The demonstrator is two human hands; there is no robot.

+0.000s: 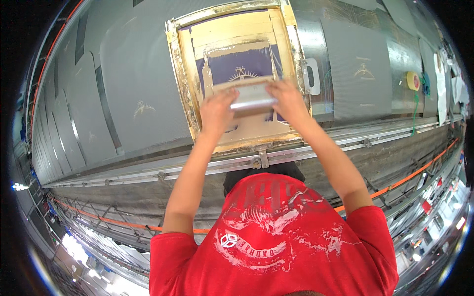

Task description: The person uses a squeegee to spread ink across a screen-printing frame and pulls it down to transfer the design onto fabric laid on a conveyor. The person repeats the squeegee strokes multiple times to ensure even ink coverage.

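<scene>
My left hand [217, 112] and my right hand [290, 103] are closed round opposite ends of a wide metal squeegee [253, 96]. It lies crosswise over the lower half of a screen-printing screen [240, 60], slightly blurred. Dark purple shows in the middle of the screen, with a thin crown-like pattern of rays. Tan ink or paste [254, 129] is smeared below the squeegee and along the upper edge. A worn, paint-caked frame [183, 81] surrounds the screen. The squeegee's lower edge and my fingertips are partly hidden.
Dark grey fabric panels [140, 74] with faint gold prints line the long table on both sides. A white handle [312, 76] sits at the frame's right side. Farther right lies a yellow tape roll [413, 81] with green string [414, 114]. A metal rail [340, 145] runs along the near edge.
</scene>
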